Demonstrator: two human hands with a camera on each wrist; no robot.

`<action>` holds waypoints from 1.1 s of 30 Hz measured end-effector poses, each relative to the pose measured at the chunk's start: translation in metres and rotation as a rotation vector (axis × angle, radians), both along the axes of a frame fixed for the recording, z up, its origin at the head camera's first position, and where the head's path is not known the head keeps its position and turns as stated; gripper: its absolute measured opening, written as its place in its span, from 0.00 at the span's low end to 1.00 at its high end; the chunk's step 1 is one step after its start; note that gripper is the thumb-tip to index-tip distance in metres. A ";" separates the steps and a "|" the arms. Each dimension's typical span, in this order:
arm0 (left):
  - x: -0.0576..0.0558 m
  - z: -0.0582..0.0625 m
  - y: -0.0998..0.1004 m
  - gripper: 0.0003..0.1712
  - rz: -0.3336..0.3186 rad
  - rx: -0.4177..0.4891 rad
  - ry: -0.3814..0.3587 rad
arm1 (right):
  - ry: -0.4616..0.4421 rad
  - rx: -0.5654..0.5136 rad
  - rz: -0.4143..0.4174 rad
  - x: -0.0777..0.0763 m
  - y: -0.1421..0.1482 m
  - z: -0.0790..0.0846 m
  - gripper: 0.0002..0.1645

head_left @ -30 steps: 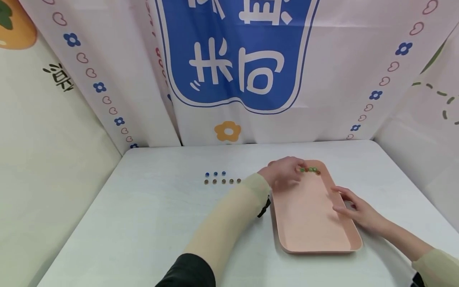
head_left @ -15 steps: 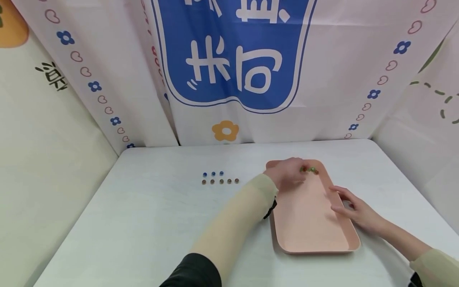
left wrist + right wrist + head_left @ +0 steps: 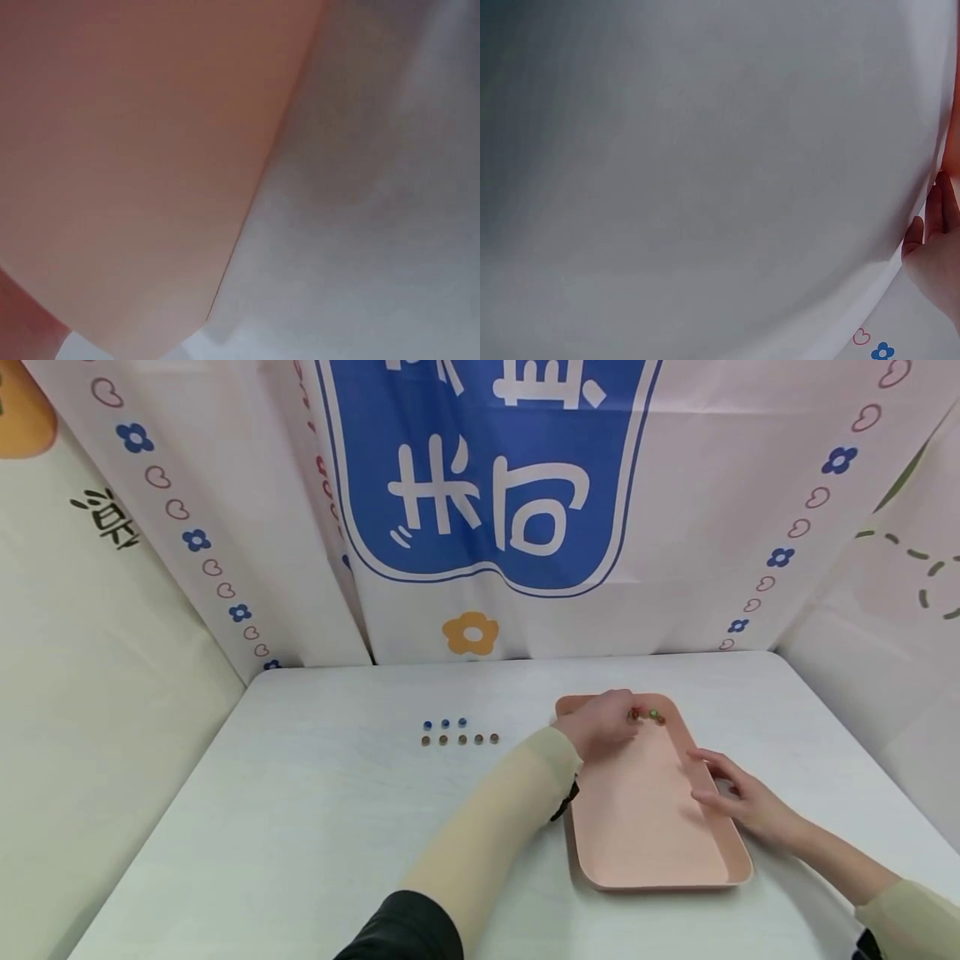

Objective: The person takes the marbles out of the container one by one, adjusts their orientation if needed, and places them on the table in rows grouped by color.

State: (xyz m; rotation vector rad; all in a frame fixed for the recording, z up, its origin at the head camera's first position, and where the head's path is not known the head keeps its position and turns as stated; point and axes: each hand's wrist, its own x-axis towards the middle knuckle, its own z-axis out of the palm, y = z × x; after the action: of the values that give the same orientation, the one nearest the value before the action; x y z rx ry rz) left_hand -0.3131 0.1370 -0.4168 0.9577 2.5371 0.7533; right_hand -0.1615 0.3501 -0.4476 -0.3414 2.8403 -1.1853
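A shallow pink tray (image 3: 645, 827) lies on the white table. My left hand (image 3: 603, 718) reaches over its far left corner, fingers bent down, pinching a small reddish-brown bead (image 3: 633, 714) at the fingertips. Just right of them, a green bead (image 3: 653, 714) and another brown bead (image 3: 661, 721) lie at the tray's far end. My right hand (image 3: 746, 797) holds the tray's right rim, thumb and forefinger spread along it. In the right wrist view, the right hand's fingers (image 3: 934, 214) meet the tray's edge. The left wrist view shows the tray wall (image 3: 150, 165), with the left fingertips out of sight.
Left of the tray, small blue beads (image 3: 446, 723) form a short row. Several brownish beads (image 3: 460, 740) make a second row nearer me. A printed cloth (image 3: 487, 485) hangs behind the table's far edge.
My left hand has shifted slightly right along the bead row, and fewer green beads show beside its fingertips. My right hand keeps its place on the rim. The head view has moved slightly.
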 end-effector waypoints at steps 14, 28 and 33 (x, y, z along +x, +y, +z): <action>0.005 -0.004 -0.007 0.12 0.023 -0.009 -0.022 | 0.036 -0.011 0.009 0.001 -0.002 -0.002 0.36; -0.002 0.009 -0.015 0.10 -0.057 -0.027 0.065 | 0.025 0.017 0.001 0.002 -0.003 0.000 0.37; -0.007 0.018 -0.020 0.11 -0.077 -0.060 0.084 | 0.025 0.016 0.005 0.002 -0.003 0.000 0.37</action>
State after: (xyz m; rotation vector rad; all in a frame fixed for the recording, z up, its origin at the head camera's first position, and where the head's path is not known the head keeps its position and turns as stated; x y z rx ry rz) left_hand -0.3198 0.1170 -0.3985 1.0811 2.5620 0.6242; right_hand -0.1599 0.3473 -0.4478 -0.3650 2.8663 -1.1648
